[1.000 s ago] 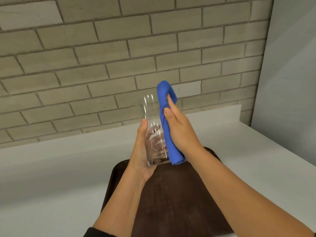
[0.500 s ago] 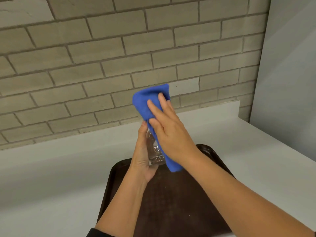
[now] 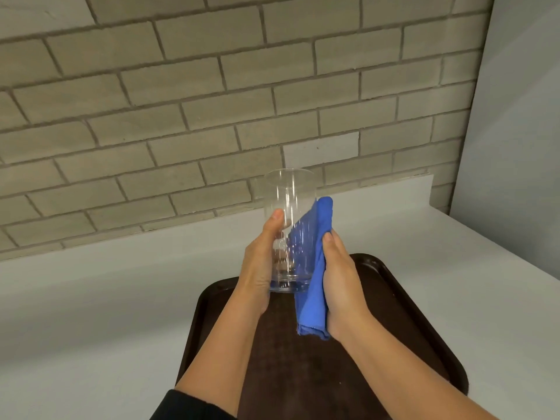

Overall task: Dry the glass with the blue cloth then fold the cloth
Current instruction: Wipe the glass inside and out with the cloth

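A tall clear glass (image 3: 288,201) is held upright above the tray, mouth up. My left hand (image 3: 260,265) wraps its lower left side, thumb on the near wall. The blue cloth (image 3: 315,280) lies bunched in a long strip along the glass's right side, from mid-height down past its base. My right hand (image 3: 342,283) presses the cloth against the glass, fingers curled behind it. The upper half of the glass is bare.
A dark brown tray (image 3: 403,301) lies on the white counter (image 3: 106,298) under my forearms. A brick wall (image 3: 181,116) runs along the counter's back, and a pale grey wall (image 3: 515,131) closes the right side.
My right hand has slid the cloth down from the glass's rim, which it covered, to the lower right side. The upper glass is now uncovered. My left hand keeps its hold.
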A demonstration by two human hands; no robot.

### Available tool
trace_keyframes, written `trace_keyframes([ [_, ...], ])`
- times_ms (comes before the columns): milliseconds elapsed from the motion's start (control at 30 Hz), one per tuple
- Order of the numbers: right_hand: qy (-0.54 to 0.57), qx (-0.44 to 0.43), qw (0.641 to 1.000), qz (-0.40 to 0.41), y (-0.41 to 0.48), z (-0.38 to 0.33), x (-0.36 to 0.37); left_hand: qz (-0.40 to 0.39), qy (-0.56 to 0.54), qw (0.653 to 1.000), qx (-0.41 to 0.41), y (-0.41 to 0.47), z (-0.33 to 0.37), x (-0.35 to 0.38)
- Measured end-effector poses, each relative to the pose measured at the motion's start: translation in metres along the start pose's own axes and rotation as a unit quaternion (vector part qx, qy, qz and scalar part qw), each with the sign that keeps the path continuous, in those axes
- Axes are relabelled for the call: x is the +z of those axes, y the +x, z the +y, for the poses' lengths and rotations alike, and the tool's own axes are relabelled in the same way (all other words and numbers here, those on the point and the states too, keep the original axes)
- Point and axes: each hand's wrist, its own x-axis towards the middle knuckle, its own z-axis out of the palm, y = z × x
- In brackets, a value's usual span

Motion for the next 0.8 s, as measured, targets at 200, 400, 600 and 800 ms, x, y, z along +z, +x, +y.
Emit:
trace_keyframes([
  [200, -0.027, -0.022, 0.999, 0.029, 0.007, -0.008, 0.005, 0.161, 0.140, 0.967, 0.138, 0.000, 0.014, 0.006],
  [400, -0.099, -0.110, 0.989, 0.008, -0.001, -0.009, 0.013, 0.158, 0.199, 0.953, 0.165, -0.016, 0.014, 0.003],
  [600, -0.176, -0.186, 0.964, -0.078, -0.019, -0.002, 0.025, 0.143, 0.118, 0.977, 0.105, -0.018, 0.017, -0.003],
  [800, -0.323, -0.338, 0.876, -0.118, -0.001, -0.021, 0.041, 0.074, -0.066, 0.993, 0.064, -0.011, 0.018, -0.016],
])
